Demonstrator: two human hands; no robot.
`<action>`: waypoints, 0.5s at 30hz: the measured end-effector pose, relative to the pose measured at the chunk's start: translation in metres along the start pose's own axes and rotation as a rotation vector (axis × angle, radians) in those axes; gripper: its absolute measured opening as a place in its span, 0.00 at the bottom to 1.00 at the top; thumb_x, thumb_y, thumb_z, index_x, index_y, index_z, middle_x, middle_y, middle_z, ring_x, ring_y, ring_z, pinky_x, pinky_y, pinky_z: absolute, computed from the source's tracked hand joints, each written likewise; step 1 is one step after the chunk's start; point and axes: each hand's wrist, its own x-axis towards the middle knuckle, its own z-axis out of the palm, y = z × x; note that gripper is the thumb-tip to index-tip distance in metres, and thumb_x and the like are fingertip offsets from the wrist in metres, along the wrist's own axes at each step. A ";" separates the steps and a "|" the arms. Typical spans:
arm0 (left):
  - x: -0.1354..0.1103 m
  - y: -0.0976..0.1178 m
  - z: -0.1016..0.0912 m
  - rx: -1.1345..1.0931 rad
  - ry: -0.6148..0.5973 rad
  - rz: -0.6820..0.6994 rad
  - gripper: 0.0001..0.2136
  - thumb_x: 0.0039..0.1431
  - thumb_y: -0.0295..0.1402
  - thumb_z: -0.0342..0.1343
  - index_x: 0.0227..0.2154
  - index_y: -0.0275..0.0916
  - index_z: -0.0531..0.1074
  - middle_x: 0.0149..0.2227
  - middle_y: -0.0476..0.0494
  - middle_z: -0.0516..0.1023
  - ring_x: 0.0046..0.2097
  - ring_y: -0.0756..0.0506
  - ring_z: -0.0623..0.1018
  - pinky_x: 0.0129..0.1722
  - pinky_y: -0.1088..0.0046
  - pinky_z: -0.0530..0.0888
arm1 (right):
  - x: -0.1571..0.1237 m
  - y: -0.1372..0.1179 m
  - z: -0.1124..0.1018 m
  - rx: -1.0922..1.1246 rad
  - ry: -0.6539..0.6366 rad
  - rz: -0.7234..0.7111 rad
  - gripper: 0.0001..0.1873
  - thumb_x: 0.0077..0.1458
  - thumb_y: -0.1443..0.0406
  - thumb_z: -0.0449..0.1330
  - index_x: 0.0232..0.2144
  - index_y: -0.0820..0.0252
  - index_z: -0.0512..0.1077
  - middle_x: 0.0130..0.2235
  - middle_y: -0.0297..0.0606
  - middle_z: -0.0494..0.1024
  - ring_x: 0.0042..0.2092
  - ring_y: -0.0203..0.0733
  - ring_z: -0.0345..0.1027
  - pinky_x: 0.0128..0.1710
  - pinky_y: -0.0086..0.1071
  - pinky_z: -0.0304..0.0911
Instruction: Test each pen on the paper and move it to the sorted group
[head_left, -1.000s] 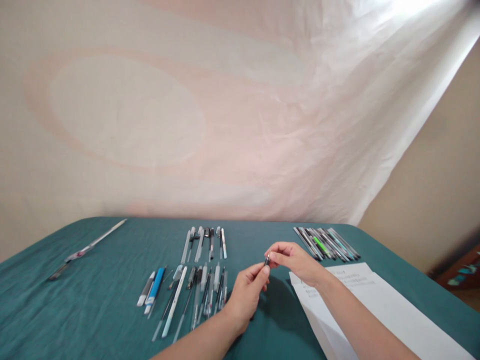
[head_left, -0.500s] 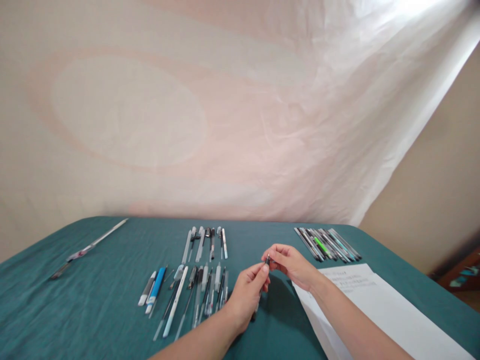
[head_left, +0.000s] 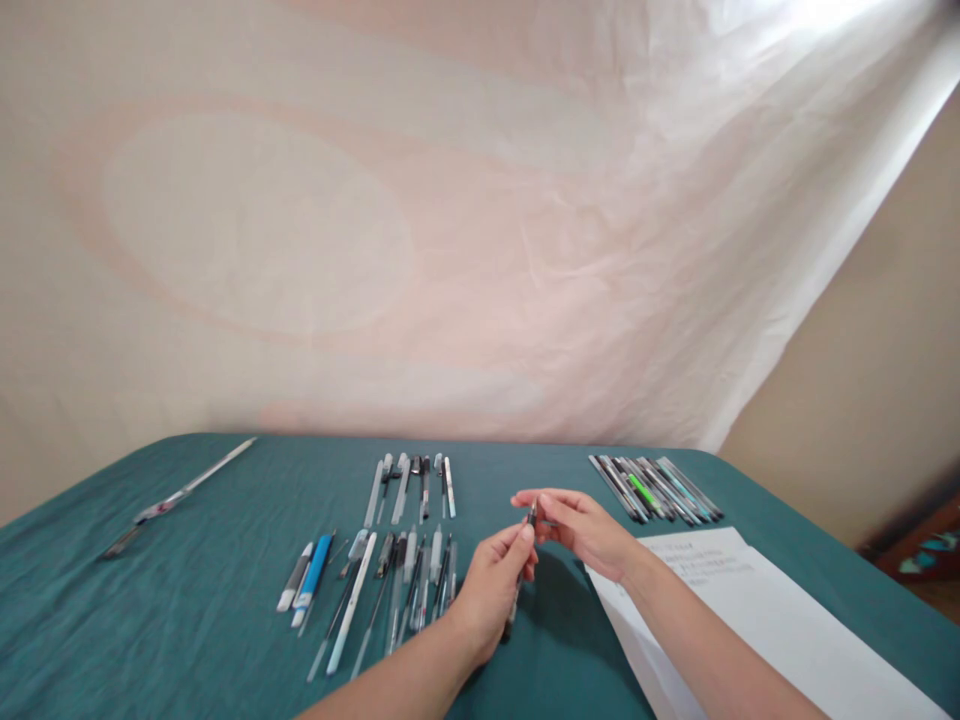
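My left hand (head_left: 495, 585) is closed around a pen (head_left: 512, 612), thumb along its upper side. The pen is tilted, its dark tip pointing up and away from me, and part of the barrel is hidden by the fingers. Just beyond that tip is my right hand (head_left: 577, 525), its index finger stretched out to the left and its thumb apart from it. I see nothing held in the right hand; whether a finger touches the tip I cannot tell. Left of my hands lie pen parts (head_left: 411, 590): barrels, caps and thin refills.
Another row of pen parts (head_left: 405, 490) lies farther back. At the back right several pens (head_left: 652, 490) lie side by side, a green one among them. White paper (head_left: 772, 630) with writing lies under my right forearm. A long thin wrapped item (head_left: 195, 485) is at far left.
The fingers of my right hand have spread off the pen's tip, the index finger reaching farther left. My left hand still holds the pen in nearly the same place.
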 end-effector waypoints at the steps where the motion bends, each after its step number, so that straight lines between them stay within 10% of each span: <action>1: 0.000 0.000 0.000 0.002 0.009 -0.001 0.20 0.52 0.51 0.48 0.21 0.36 0.64 0.20 0.51 0.61 0.24 0.53 0.61 0.25 0.78 0.59 | 0.000 0.000 0.000 -0.004 -0.002 -0.002 0.18 0.47 0.56 0.60 0.37 0.62 0.74 0.39 0.41 0.75 0.31 0.34 0.65 0.34 0.31 0.60; 7: -0.001 0.001 -0.001 0.038 -0.008 0.005 0.20 0.51 0.51 0.49 0.23 0.35 0.66 0.21 0.51 0.62 0.24 0.53 0.62 0.26 0.78 0.59 | 0.002 0.003 0.001 -0.084 0.131 -0.062 0.14 0.43 0.56 0.64 0.25 0.63 0.75 0.25 0.34 0.74 0.27 0.32 0.63 0.31 0.29 0.59; 15: 0.000 0.000 -0.001 0.041 0.005 0.014 0.21 0.52 0.50 0.48 0.20 0.36 0.64 0.20 0.51 0.61 0.24 0.53 0.61 0.26 0.78 0.59 | 0.002 0.002 0.002 -0.087 0.077 -0.059 0.16 0.46 0.55 0.61 0.33 0.62 0.75 0.38 0.41 0.75 0.33 0.37 0.66 0.36 0.33 0.61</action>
